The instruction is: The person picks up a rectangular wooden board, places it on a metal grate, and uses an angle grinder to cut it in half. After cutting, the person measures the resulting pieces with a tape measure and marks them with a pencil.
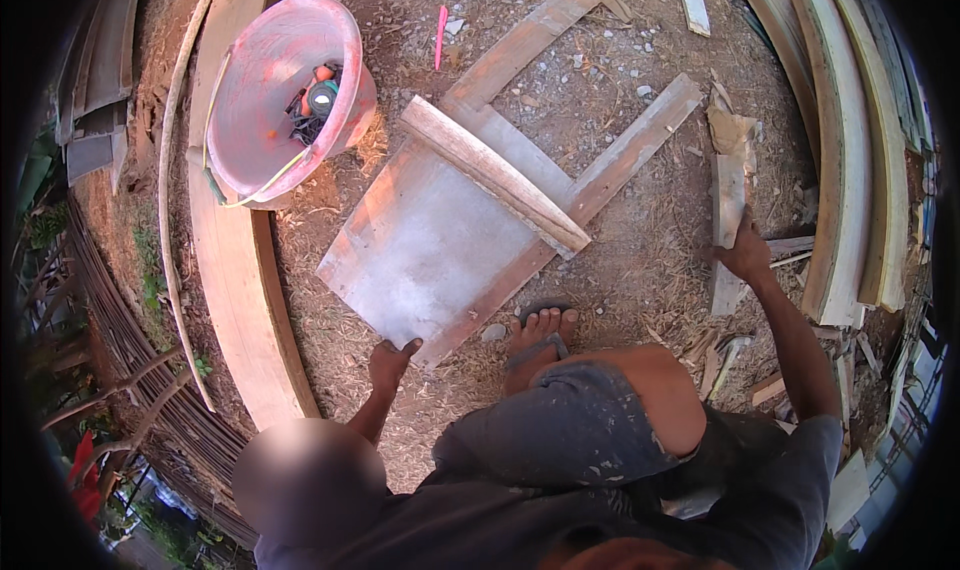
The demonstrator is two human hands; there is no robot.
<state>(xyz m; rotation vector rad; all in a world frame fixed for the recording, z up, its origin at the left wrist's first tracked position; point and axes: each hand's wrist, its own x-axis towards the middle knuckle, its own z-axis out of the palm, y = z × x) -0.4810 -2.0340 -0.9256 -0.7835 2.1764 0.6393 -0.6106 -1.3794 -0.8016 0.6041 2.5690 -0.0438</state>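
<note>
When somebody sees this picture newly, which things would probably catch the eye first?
Probably the pink-stained bucket at the upper left, with dark and orange items inside. Next, the flat grey-and-brown panel in the middle, with a wooden strip across it and the left hand at its near corner. A slim, bright pink object, right of the bucket, also stands out.

Left hand forward, thumb stretched rightward; right hand farther ahead, fingers bent, elbow out wide.

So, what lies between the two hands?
In the head view: the near corner of the panel, a small stone, the sandalled foot and straw-littered ground.
</note>
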